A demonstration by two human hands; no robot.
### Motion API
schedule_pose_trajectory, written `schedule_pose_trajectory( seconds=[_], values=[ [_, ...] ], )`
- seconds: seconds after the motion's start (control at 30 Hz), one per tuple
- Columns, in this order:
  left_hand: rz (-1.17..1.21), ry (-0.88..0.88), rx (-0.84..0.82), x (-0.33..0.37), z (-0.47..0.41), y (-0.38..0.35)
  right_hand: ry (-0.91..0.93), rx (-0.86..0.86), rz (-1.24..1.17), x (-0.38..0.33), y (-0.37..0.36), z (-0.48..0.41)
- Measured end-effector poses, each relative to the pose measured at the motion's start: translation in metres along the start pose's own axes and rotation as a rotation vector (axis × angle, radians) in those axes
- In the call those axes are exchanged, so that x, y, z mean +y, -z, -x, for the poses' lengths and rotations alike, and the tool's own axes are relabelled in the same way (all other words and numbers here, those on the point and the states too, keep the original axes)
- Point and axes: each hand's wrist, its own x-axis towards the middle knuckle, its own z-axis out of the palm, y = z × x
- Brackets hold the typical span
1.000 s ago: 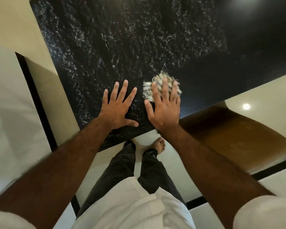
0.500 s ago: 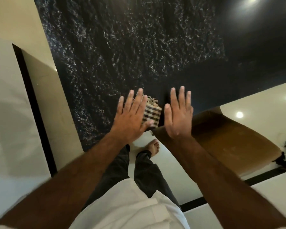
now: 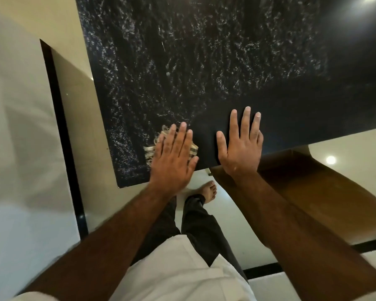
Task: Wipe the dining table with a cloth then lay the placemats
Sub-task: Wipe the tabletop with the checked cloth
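Note:
The dining table (image 3: 204, 61) has a glossy black top with white speckles and fills the upper part of the head view. A small checked cloth (image 3: 154, 146) with frayed edges lies near the table's front left corner. My left hand (image 3: 174, 157) presses flat on the cloth with straight fingers and covers most of it. My right hand (image 3: 241, 144) rests flat on the bare tabletop just to the right, at the front edge, fingers straight. No placemats are in view.
The table's front left corner (image 3: 118, 186) is close to my left wrist. A brown wooden table support (image 3: 313, 192) runs under the front edge at the right. Glossy cream floor with black strips (image 3: 61, 127) lies around. My legs and a bare foot (image 3: 210, 191) stand below the edge.
The cloth has passed from under my right hand to under my left hand and moved left toward the table corner. My right hand has come off the cloth onto the bare tabletop.

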Motion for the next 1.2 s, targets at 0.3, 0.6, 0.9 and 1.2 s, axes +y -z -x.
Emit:
schedule_pose_trajectory(
  seconds=[0.3, 0.6, 0.9, 1.2],
  values=[
    [-0.008, 0.066, 0.099, 0.027, -0.082, 0.020, 0.017, 0.044, 0.061, 0.001, -0.008, -0.009],
    [-0.010, -0.040, 0.026, 0.007, -0.011, 0.004, -0.046, 0.038, 0.043, 0.007, -0.004, -0.017],
    [-0.010, 0.215, 0.087, -0.047, -0.026, 0.019, -0.027, 0.071, 0.103, 0.003, -0.006, -0.017],
    [0.003, -0.012, 0.064, 0.031, -0.039, 0.009, 0.068, 0.041, 0.140, 0.007, -0.007, -0.019]
  ],
)
